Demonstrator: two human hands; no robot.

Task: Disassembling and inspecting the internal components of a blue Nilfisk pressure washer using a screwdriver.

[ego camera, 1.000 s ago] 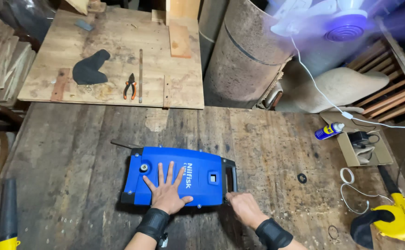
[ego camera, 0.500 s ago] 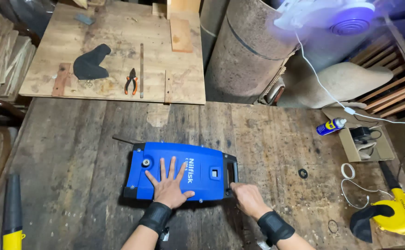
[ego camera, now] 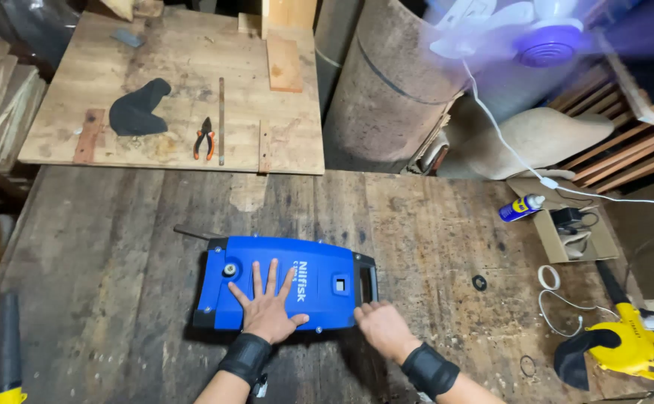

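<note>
A blue box-shaped machine housing (ego camera: 315, 280) with a black handle frame at its right end lies flat on the dark wooden workbench (ego camera: 431, 224). My left hand (ego camera: 265, 307) rests flat on its top, fingers spread apart. My right hand (ego camera: 381, 325) touches the near right corner of the housing by the black handle, fingers curled against the edge. Both wrists wear black bands.
A pale plywood board (ego camera: 177, 97) at the back holds orange-handled pliers (ego camera: 204, 140), a metal rod and a black cloth (ego camera: 136, 110). At the right are a spray can (ego camera: 521, 207), a cardboard box (ego camera: 566, 228), white cable (ego camera: 559, 299), a yellow power tool (ego camera: 626, 348). A fan (ego camera: 536, 37) spins above.
The view has shifted slightly. My right hand has slid a little along the housing's near right corner. My left hand stays flat on top.
</note>
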